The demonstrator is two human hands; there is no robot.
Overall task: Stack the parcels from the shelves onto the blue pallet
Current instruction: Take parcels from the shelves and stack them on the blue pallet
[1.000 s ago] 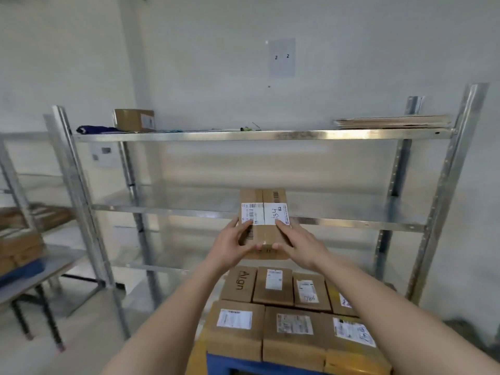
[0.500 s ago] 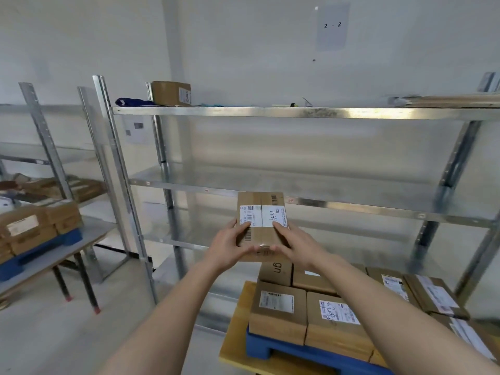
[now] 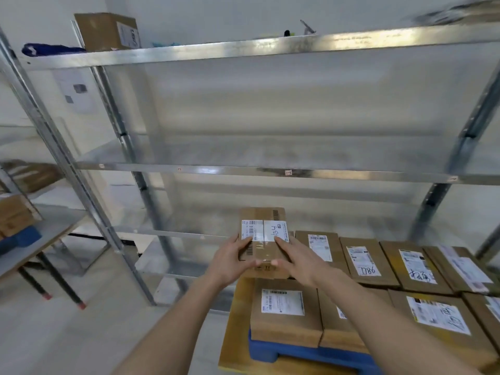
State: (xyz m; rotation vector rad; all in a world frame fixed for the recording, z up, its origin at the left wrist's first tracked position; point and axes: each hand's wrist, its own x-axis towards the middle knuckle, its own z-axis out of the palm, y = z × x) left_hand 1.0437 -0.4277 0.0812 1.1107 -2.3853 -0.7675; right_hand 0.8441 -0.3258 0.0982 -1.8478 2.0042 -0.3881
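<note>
I hold a small brown cardboard parcel point(image 3: 263, 235) with white labels between both hands, just above the far-left corner of the parcel layer. My left hand point(image 3: 232, 259) grips its left side and my right hand point(image 3: 299, 259) grips its right side. Below lies the blue pallet point(image 3: 266, 350), covered with several flat labelled parcels point(image 3: 285, 309) in rows. Another brown box point(image 3: 108, 29) sits on the top level of the metal shelf unit point(image 3: 270, 47) at the left.
The pallet rests on a wooden board point(image 3: 235, 328) on the floor. The shelf's middle level point(image 3: 243, 169) spans the view behind the pallet. At the left stands a table point(image 3: 40, 239) with more boxes and a blue pallet; another shelf rack is behind it.
The view has swung down and left and moved closer to the shelf. The held parcel has come lower, down towards the layer of parcels on the pallet. Both hands keep their grip.
</note>
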